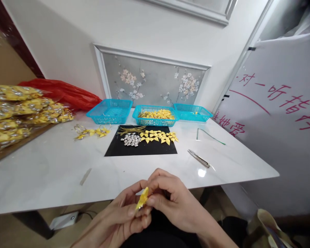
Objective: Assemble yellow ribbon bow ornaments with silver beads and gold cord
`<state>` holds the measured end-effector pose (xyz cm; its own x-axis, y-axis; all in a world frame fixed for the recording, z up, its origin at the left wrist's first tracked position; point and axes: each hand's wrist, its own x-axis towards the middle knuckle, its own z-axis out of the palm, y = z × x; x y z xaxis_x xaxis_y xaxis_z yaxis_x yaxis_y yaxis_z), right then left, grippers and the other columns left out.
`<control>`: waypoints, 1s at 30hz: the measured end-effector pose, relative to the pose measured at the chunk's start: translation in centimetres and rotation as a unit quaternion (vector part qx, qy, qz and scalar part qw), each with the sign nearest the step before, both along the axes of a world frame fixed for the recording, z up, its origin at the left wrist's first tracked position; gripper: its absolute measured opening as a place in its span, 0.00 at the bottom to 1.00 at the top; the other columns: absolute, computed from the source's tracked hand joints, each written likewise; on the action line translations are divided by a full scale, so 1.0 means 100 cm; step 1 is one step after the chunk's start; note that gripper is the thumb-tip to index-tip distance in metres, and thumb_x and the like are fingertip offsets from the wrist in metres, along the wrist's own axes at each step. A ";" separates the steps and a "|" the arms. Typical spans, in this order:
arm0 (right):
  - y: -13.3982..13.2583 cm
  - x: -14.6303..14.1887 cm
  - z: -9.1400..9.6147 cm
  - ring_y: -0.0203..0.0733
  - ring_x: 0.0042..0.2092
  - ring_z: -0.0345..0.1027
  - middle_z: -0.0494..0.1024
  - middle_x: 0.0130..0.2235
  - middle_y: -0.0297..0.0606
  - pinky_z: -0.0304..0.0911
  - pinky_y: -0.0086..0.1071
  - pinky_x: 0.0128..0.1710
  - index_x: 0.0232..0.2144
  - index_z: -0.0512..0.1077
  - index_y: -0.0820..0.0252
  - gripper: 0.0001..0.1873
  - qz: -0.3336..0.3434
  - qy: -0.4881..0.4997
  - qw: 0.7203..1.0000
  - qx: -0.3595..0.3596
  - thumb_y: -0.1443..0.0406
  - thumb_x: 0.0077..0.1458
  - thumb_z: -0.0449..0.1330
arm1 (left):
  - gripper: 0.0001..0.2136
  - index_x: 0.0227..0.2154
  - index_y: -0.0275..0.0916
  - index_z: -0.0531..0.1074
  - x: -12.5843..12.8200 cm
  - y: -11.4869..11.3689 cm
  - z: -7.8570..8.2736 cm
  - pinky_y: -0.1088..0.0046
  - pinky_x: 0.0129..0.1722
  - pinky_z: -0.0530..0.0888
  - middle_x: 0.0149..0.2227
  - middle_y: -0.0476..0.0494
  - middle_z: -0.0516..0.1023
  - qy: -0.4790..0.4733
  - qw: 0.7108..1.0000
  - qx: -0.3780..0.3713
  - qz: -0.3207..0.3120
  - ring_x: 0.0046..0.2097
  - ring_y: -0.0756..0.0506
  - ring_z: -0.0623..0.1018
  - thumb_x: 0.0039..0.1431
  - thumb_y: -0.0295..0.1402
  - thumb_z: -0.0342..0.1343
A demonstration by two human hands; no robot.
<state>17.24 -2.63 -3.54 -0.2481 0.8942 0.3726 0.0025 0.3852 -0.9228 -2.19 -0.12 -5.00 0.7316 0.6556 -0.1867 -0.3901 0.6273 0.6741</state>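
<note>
On the white desk (54, 168): black mat (142, 146) with yellow petals (158, 136) and silver beads (131, 139); three blue baskets (110, 111) behind it; tweezers (198, 158) to the right. Below the desk's near edge, left hand (119, 217) and right hand (173, 199) meet, fingers of both pinching one yellow petal piece (142, 198).

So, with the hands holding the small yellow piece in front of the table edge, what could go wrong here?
1. Both hands, left and right, pinch the yellow piece off the table; if it slips, it probably falls to the floor.
2. The silver beads lie loose on the black mat; a careless reach might scatter them.
</note>
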 end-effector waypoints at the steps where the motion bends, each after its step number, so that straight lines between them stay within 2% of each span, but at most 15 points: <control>1: -0.001 0.002 0.003 0.38 0.37 0.69 0.73 0.37 0.34 0.66 0.30 0.39 0.33 0.78 0.57 0.06 -0.011 -0.024 1.000 0.008 0.71 0.62 0.63 | 0.18 0.47 0.42 0.86 -0.001 0.001 0.000 0.79 0.40 0.81 0.37 0.45 0.86 0.008 1.000 0.013 0.001 0.38 0.49 0.84 0.53 0.34 0.76; 4: -0.003 0.010 0.014 0.38 0.38 0.69 0.71 0.37 0.35 0.64 0.31 0.39 0.33 0.75 0.59 0.08 -0.050 -0.129 0.990 0.041 0.73 0.64 0.61 | 0.18 0.48 0.42 0.85 -0.006 0.005 0.003 0.67 0.48 0.82 0.46 0.40 0.85 0.058 0.992 0.102 0.053 0.49 0.40 0.82 0.59 0.46 0.70; 6: -0.005 0.015 0.022 0.40 0.38 0.69 0.71 0.38 0.36 0.64 0.32 0.39 0.33 0.74 0.60 0.09 -0.066 -0.210 0.973 0.062 0.74 0.66 0.60 | 0.20 0.47 0.42 0.85 -0.007 0.009 0.008 0.62 0.54 0.79 0.49 0.39 0.84 0.120 0.971 0.183 0.098 0.53 0.37 0.80 0.61 0.52 0.66; 7: -0.005 0.017 0.025 0.40 0.38 0.69 0.71 0.38 0.36 0.63 0.33 0.39 0.33 0.74 0.60 0.09 -0.069 -0.246 0.964 0.068 0.74 0.66 0.59 | 0.21 0.46 0.42 0.85 -0.006 0.011 0.011 0.62 0.54 0.78 0.47 0.40 0.84 0.160 0.957 0.219 0.106 0.52 0.36 0.80 0.60 0.53 0.66; 9: -0.005 0.020 0.029 0.41 0.37 0.69 0.71 0.38 0.37 0.63 0.34 0.39 0.33 0.74 0.60 0.10 -0.073 -0.296 0.950 0.071 0.74 0.67 0.59 | 0.19 0.43 0.42 0.85 -0.002 0.014 0.019 0.68 0.48 0.78 0.40 0.43 0.84 0.243 0.924 0.280 0.098 0.47 0.39 0.80 0.59 0.52 0.67; 11: -0.003 0.021 0.029 0.41 0.38 0.69 0.71 0.38 0.37 0.64 0.34 0.40 0.34 0.74 0.60 0.10 -0.076 -0.306 0.946 0.071 0.75 0.67 0.58 | 0.17 0.39 0.42 0.86 0.004 0.016 0.026 0.72 0.42 0.76 0.34 0.46 0.83 0.299 0.897 0.314 0.081 0.40 0.42 0.79 0.59 0.50 0.68; 13: -0.001 0.024 0.027 0.40 0.39 0.70 0.73 0.39 0.37 0.64 0.32 0.41 0.35 0.75 0.60 0.11 -0.086 -0.279 0.954 0.065 0.76 0.68 0.57 | 0.16 0.36 0.41 0.86 0.010 0.016 0.029 0.72 0.42 0.77 0.33 0.46 0.83 0.311 0.895 0.310 0.077 0.39 0.43 0.78 0.59 0.49 0.69; 17: 0.004 0.032 0.020 0.38 0.40 0.71 0.76 0.39 0.37 0.63 0.30 0.41 0.39 0.79 0.60 0.12 -0.113 -0.201 0.973 0.027 0.73 0.70 0.56 | 0.15 0.32 0.40 0.85 0.018 0.016 0.028 0.69 0.46 0.79 0.34 0.46 0.81 0.287 0.919 0.245 0.115 0.40 0.44 0.77 0.57 0.48 0.70; 21: 0.008 0.035 0.013 0.35 0.34 0.67 0.75 0.37 0.34 0.60 0.30 0.35 0.39 0.82 0.58 0.06 -0.086 -0.169 0.980 -0.056 0.68 0.66 0.63 | 0.15 0.31 0.40 0.84 0.018 0.017 0.023 0.69 0.46 0.79 0.35 0.46 0.80 0.282 0.922 0.237 0.117 0.40 0.44 0.77 0.56 0.48 0.71; 23: 0.009 0.030 0.010 0.34 0.31 0.64 0.73 0.35 0.32 0.58 0.29 0.32 0.34 0.80 0.60 0.03 -0.087 -0.143 0.982 -0.092 0.68 0.61 0.67 | 0.16 0.31 0.39 0.83 0.018 0.018 0.021 0.69 0.47 0.79 0.35 0.45 0.81 0.284 0.920 0.244 0.115 0.42 0.43 0.77 0.57 0.49 0.70; 25: 0.010 0.024 0.007 0.33 0.30 0.62 0.70 0.32 0.30 0.56 0.28 0.31 0.29 0.76 0.61 0.06 -0.102 -0.119 0.982 -0.102 0.71 0.60 0.66 | 0.16 0.30 0.39 0.82 0.018 0.019 0.019 0.69 0.47 0.78 0.35 0.46 0.80 0.289 0.916 0.254 0.114 0.42 0.43 0.76 0.58 0.49 0.69; 30: 0.011 0.013 0.004 0.34 0.32 0.60 0.67 0.31 0.28 0.56 0.29 0.32 0.29 0.70 0.60 0.10 -0.134 -0.100 0.982 -0.085 0.74 0.61 0.61 | 0.16 0.32 0.40 0.82 0.019 0.020 0.018 0.69 0.45 0.77 0.34 0.47 0.78 0.300 0.908 0.273 0.107 0.40 0.44 0.75 0.59 0.49 0.68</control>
